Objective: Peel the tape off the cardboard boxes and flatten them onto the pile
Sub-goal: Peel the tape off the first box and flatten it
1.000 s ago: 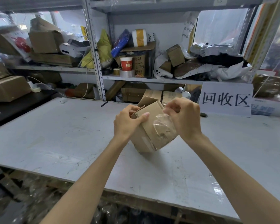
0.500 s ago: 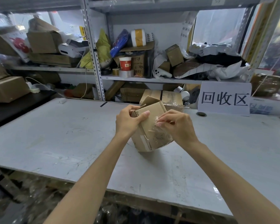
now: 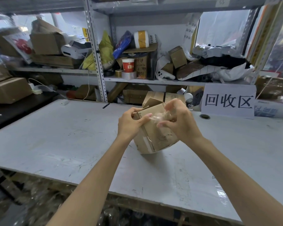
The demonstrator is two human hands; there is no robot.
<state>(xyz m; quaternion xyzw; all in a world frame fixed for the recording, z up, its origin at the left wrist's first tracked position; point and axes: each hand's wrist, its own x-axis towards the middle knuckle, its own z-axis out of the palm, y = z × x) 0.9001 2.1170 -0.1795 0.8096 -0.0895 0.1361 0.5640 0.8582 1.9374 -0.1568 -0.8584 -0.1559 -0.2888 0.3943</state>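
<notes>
A small cardboard box sits tilted near the middle of the grey counter, held between both hands. Its lowest corner points down at the counter top, and I cannot tell whether it touches. The top flaps are open at the far side.

The left hand grips the box's upper left edge, with its fingers curled over the rim and its thumb lying across the near face. The right hand is at the box's upper right, its fingers curled and pinching a crumpled wad of clear tape that lies against the near face. This hand is blurred, so the exact pinch is hard to make out. A strip of tape also runs down the box's near left corner.

Just beyond the box, at the far edge of the counter, lie flattened cardboard boxes. To the far right a white sign with three black characters stands upright on the counter.

Behind it all a metal shelf carries clutter, including a red paper cup on a roll of clear tape, small cartons and plastic bags. A white power strip lies at the far left.
</notes>
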